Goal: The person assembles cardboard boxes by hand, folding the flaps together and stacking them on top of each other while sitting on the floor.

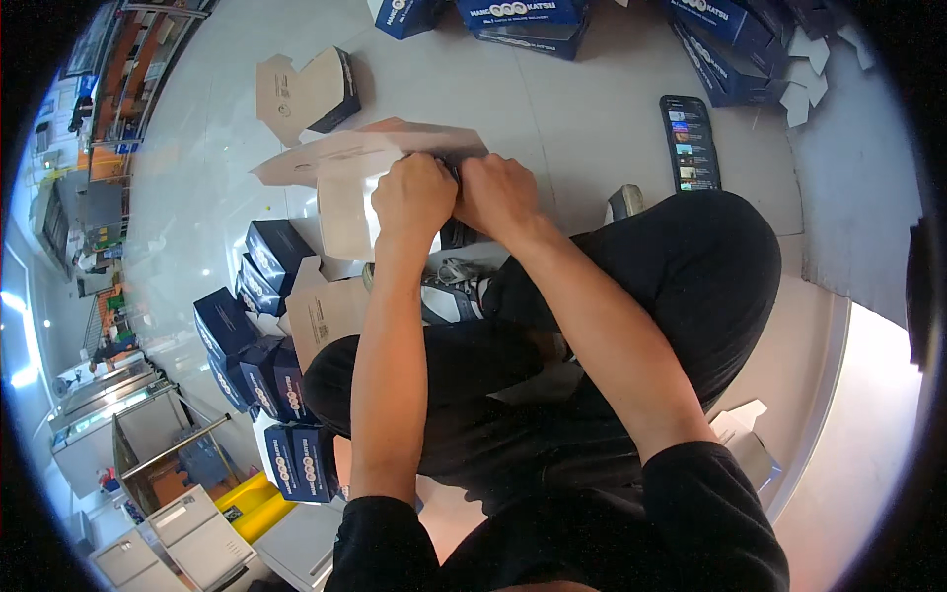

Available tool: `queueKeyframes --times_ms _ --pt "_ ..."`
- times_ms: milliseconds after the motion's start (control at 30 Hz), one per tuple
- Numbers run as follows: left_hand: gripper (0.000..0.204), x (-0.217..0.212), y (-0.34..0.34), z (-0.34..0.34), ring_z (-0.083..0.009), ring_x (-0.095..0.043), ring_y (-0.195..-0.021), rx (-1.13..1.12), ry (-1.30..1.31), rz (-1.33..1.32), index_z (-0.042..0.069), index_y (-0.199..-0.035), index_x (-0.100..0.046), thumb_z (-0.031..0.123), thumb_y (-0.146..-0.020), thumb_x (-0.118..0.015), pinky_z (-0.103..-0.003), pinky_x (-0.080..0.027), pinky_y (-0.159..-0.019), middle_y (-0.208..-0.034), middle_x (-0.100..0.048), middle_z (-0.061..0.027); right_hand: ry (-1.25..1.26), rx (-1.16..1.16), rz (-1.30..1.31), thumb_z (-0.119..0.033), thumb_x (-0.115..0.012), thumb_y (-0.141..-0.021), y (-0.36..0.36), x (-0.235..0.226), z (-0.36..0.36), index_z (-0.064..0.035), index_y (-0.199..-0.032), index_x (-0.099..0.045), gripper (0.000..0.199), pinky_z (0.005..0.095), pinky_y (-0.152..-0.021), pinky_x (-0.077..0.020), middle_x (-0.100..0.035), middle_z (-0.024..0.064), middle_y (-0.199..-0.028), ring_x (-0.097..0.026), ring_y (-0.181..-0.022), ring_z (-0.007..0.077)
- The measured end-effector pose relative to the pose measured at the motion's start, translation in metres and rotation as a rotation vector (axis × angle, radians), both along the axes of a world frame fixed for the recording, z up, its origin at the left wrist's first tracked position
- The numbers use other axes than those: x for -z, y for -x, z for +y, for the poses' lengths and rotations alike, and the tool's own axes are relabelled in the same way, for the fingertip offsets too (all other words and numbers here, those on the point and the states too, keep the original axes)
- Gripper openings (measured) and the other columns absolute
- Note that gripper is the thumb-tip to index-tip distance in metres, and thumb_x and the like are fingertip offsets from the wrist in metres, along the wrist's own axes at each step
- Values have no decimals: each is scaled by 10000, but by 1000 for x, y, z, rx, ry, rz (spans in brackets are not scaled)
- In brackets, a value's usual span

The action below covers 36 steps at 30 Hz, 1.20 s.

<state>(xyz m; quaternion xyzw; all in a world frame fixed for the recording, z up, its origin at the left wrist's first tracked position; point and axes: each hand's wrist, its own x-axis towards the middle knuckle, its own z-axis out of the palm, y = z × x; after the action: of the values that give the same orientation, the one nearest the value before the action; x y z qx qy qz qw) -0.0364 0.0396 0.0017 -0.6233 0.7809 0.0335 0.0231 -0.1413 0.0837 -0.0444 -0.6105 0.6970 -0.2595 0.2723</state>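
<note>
A part-folded cardboard food box (344,212) stands on the floor in front of my crossed legs. Its brown inner side shows, and a long flap rises behind my knuckles. My left hand (412,197) is closed on the box's side wall, fingers curled over the edge. Right beside it, my right hand (498,195) grips the same edge; the two fists nearly touch. The fingertips of both hands are hidden behind the knuckles and cardboard. Just below the hands, a dark outer side of the box shows near my grey shoe (452,302).
An open box (311,94) lies beyond, at the left. Folded dark blue boxes (225,331) pile up by my left knee, with a flat brown piece (326,316). More blue boxes (523,25) lie at the far side. A lit phone (691,143) rests beyond my right knee.
</note>
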Motion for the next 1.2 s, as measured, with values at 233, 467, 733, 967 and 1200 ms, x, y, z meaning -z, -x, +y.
queueKeyframes --times_ms 233,467,733,967,1200 --pt "281 -2 2 2 -445 -698 -915 22 -114 -107 -3 -880 -736 228 -864 -576 -513 -560 -796 -929 -714 -260 56 -28 -60 -261 -675 -788 -4 11 4 -40 -791 -741 231 494 -721 -577 -711 230 -823 -713 -799 407" --pt "333 11 -23 -10 -463 -684 -920 63 -307 141 18 -886 -739 300 -914 -564 -515 -535 -826 -989 -724 -226 23 28 -150 -295 -644 -837 -9 20 1 -8 -795 -730 303 510 -758 -567 -704 253 -825 -704 -830 427" --pt "497 -6 -123 -15 -486 -644 -980 -260 304 82 18 -1065 -681 449 -1009 -441 -533 -499 -884 -1060 -692 -261 66 -46 -62 -366 -552 -932 -15 1 10 -12 -783 -686 406 531 -712 -537 -689 218 -777 -671 -745 431" --pt "423 35 -159 -28 -508 -643 -957 -331 65 70 -6 -973 -682 320 -1020 -417 -570 -498 -877 -981 -687 -297 74 -65 50 -217 -530 -913 -27 4 7 -3 -789 -710 306 536 -724 -557 -695 262 -798 -700 -766 439" --pt "405 38 -145 -11 -492 -657 -919 -397 114 107 -13 -969 -685 300 -1015 -432 -562 -507 -851 -930 -690 -298 114 -80 119 -227 -525 -927 -19 1 5 -1 -803 -698 311 538 -729 -555 -701 243 -804 -694 -753 437"
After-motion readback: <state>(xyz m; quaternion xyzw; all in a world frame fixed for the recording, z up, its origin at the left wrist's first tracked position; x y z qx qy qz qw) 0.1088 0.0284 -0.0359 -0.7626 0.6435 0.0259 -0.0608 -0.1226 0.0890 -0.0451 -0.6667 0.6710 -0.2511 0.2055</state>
